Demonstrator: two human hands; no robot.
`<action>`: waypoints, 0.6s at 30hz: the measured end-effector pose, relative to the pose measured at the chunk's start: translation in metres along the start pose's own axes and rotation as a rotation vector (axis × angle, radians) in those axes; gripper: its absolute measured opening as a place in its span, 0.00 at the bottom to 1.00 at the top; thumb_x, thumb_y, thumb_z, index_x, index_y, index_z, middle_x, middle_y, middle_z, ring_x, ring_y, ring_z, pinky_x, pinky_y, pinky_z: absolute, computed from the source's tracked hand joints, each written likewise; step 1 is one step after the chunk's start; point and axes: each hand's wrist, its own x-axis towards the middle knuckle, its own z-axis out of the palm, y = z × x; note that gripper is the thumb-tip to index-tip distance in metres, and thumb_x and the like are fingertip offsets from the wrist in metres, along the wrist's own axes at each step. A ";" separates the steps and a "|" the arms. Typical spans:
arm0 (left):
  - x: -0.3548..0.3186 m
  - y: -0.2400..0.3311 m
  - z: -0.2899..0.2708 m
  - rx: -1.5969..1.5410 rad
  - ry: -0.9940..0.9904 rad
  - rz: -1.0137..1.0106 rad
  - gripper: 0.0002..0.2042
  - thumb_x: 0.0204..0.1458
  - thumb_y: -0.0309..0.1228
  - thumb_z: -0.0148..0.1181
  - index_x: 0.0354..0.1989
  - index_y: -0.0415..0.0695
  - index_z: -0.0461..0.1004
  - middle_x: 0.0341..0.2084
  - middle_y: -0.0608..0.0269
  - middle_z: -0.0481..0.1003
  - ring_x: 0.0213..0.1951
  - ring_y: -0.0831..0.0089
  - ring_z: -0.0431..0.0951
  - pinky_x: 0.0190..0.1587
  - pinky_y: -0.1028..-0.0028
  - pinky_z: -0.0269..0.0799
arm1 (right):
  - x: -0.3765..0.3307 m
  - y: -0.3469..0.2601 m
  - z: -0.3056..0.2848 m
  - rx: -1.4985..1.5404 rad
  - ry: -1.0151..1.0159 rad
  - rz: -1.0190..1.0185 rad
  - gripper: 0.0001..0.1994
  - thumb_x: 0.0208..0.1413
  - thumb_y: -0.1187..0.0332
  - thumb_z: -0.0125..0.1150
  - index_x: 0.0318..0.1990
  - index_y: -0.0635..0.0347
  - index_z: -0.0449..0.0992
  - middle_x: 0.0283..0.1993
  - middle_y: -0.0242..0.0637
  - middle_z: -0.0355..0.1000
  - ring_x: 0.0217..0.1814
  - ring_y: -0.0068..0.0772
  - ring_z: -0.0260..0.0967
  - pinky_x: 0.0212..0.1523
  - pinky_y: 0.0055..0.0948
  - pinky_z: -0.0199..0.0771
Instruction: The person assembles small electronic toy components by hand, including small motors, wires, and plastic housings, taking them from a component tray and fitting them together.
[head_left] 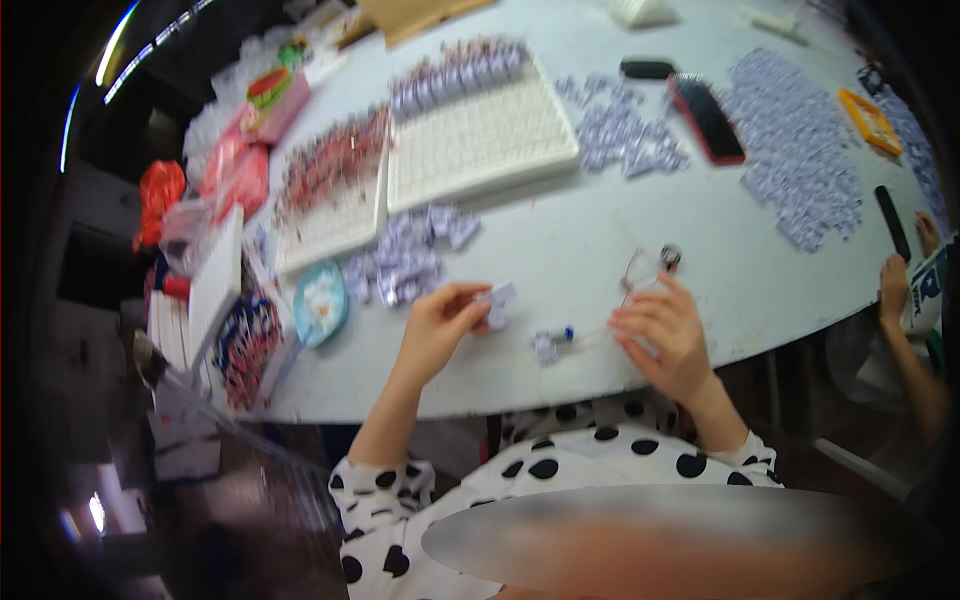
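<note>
My left hand (440, 325) pinches a small pale folded packet (499, 303) between thumb and fingers, just above the white table (560, 250). My right hand (665, 335) rests on the table with its fingers curled over a thin clear tube-like piece (590, 335) that ends in a small blue-tipped part (555, 340). A small round metal piece (669, 257) on thin wire lies just beyond the right hand. A loose heap of pale purple packets (410, 255) lies left of my left hand.
White grid trays (480, 135) partly filled with small items stand farther back. More packet piles (800, 160), a red-cased phone (708, 118), a round blue dish (320, 300) and an orange box (868, 120) lie around. Another person's hand (893, 285) rests at the right edge.
</note>
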 end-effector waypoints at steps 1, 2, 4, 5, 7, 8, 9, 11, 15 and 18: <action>0.002 -0.009 0.003 0.046 0.054 0.057 0.11 0.58 0.25 0.63 0.49 0.36 0.79 0.32 0.64 0.80 0.33 0.79 0.80 0.38 0.79 0.76 | 0.001 0.004 0.002 -0.010 -0.028 -0.008 0.10 0.47 0.72 0.72 0.39 0.52 0.82 0.40 0.29 0.78 0.49 0.35 0.74 0.68 0.51 0.62; 0.007 -0.024 0.005 0.093 0.090 0.103 0.11 0.58 0.25 0.63 0.48 0.36 0.80 0.32 0.65 0.80 0.33 0.79 0.79 0.38 0.78 0.76 | 0.001 0.008 0.003 -0.031 -0.032 -0.022 0.11 0.46 0.73 0.73 0.39 0.52 0.81 0.40 0.29 0.78 0.48 0.36 0.75 0.68 0.51 0.62; 0.003 -0.018 0.000 0.497 0.196 0.290 0.10 0.56 0.23 0.65 0.46 0.39 0.81 0.33 0.66 0.78 0.35 0.82 0.78 0.37 0.79 0.74 | 0.003 0.004 0.000 -0.059 -0.039 -0.062 0.11 0.46 0.74 0.72 0.39 0.53 0.82 0.41 0.31 0.79 0.48 0.38 0.75 0.66 0.51 0.63; -0.006 -0.004 0.002 0.473 0.250 0.294 0.10 0.55 0.23 0.66 0.45 0.39 0.81 0.34 0.65 0.78 0.35 0.81 0.78 0.38 0.79 0.74 | 0.007 -0.002 -0.001 -0.063 -0.028 -0.065 0.11 0.46 0.74 0.72 0.40 0.53 0.82 0.41 0.30 0.79 0.49 0.38 0.74 0.65 0.50 0.63; -0.007 0.003 0.005 0.449 0.300 0.296 0.10 0.55 0.23 0.66 0.45 0.39 0.82 0.35 0.63 0.78 0.35 0.79 0.78 0.39 0.78 0.74 | 0.004 0.002 0.004 -0.032 -0.043 -0.047 0.12 0.45 0.73 0.73 0.40 0.53 0.83 0.41 0.29 0.79 0.50 0.38 0.74 0.65 0.49 0.64; -0.009 0.001 0.006 0.512 0.333 0.366 0.11 0.53 0.24 0.68 0.45 0.40 0.82 0.35 0.60 0.77 0.33 0.75 0.78 0.37 0.76 0.74 | 0.002 0.003 0.007 -0.025 -0.048 -0.041 0.12 0.45 0.72 0.73 0.40 0.53 0.83 0.42 0.29 0.80 0.50 0.37 0.74 0.65 0.49 0.64; -0.011 0.000 0.006 0.577 0.369 0.447 0.11 0.51 0.25 0.69 0.44 0.42 0.82 0.35 0.58 0.77 0.31 0.71 0.78 0.36 0.74 0.75 | 0.000 0.004 0.009 -0.021 -0.044 -0.042 0.12 0.45 0.72 0.73 0.40 0.53 0.83 0.42 0.28 0.80 0.50 0.37 0.74 0.65 0.49 0.64; -0.018 0.001 0.017 0.604 0.304 0.374 0.15 0.50 0.27 0.70 0.47 0.41 0.80 0.39 0.56 0.76 0.37 0.66 0.78 0.39 0.71 0.75 | -0.001 0.005 0.013 -0.026 -0.047 -0.035 0.12 0.45 0.71 0.73 0.40 0.53 0.83 0.42 0.28 0.80 0.51 0.36 0.74 0.65 0.49 0.64; -0.026 0.001 0.032 0.823 0.241 0.373 0.25 0.46 0.29 0.74 0.55 0.42 0.77 0.46 0.56 0.76 0.49 0.63 0.77 0.52 0.69 0.73 | -0.005 0.001 0.011 -0.009 -0.046 -0.026 0.12 0.45 0.70 0.74 0.39 0.53 0.83 0.42 0.28 0.80 0.51 0.36 0.74 0.65 0.48 0.64; -0.024 -0.001 0.032 0.766 0.203 0.345 0.26 0.46 0.26 0.74 0.56 0.42 0.76 0.46 0.56 0.76 0.50 0.64 0.77 0.53 0.69 0.72 | -0.011 -0.002 0.012 -0.015 -0.040 -0.028 0.12 0.45 0.70 0.74 0.39 0.53 0.83 0.41 0.28 0.79 0.51 0.36 0.73 0.65 0.48 0.65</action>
